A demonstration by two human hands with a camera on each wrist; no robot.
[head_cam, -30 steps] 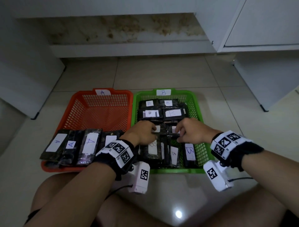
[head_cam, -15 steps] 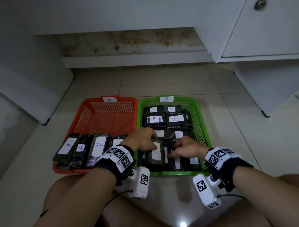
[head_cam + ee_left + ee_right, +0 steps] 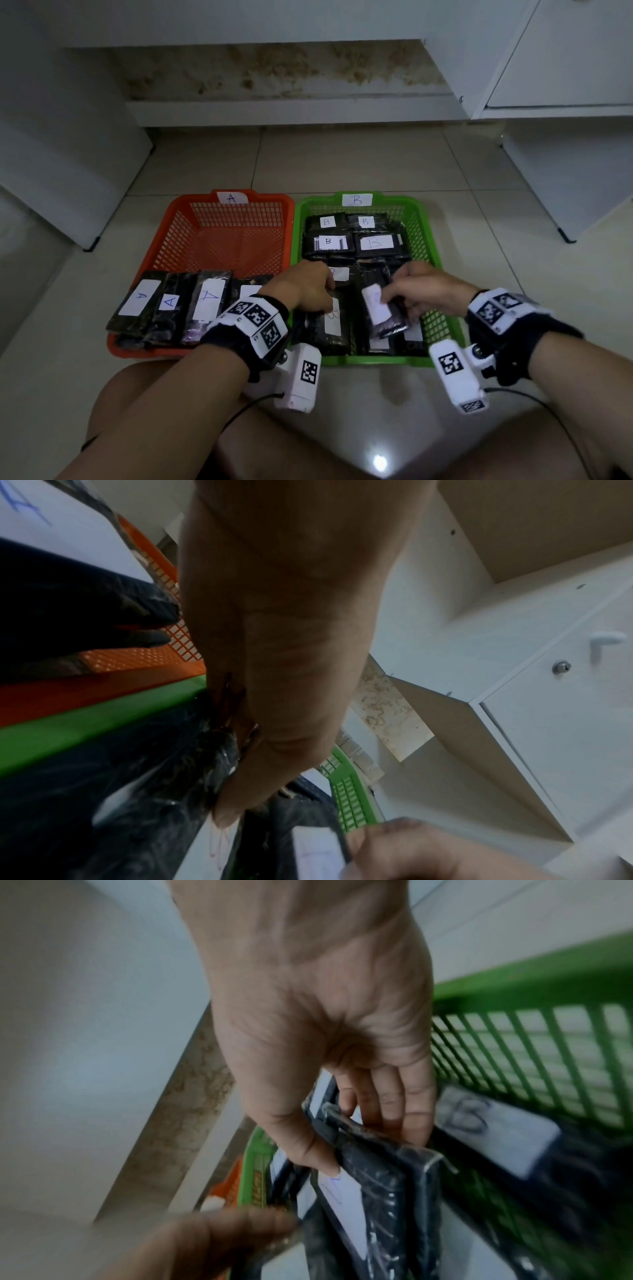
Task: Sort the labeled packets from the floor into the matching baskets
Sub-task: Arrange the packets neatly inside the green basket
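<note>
An orange basket [image 3: 178,219] tagged A stands left of a green basket [image 3: 432,236] tagged B. Several black packets labelled A [image 3: 171,305] lie across the orange basket's near end. The green basket holds several packets labelled B [image 3: 375,244]. My right hand [image 3: 397,298] pinches a black packet with a white label [image 3: 378,311] [image 3: 377,1191], thumb on top and fingers beneath, tilted above the green basket's near rows. My left hand [image 3: 323,291] [image 3: 240,777] grips the far end of a B packet [image 3: 330,325] lying in the near left of the green basket.
Both baskets sit on a pale tiled floor [image 3: 342,161], touching side by side. White cabinets [image 3: 565,68] rise to the right and a white panel [image 3: 51,171] to the left. My bare knees [image 3: 144,394] are just before the baskets.
My right hand has raised one labelled packet off the green basket's near row and tilted it. My left hand has stayed on its B packet.
</note>
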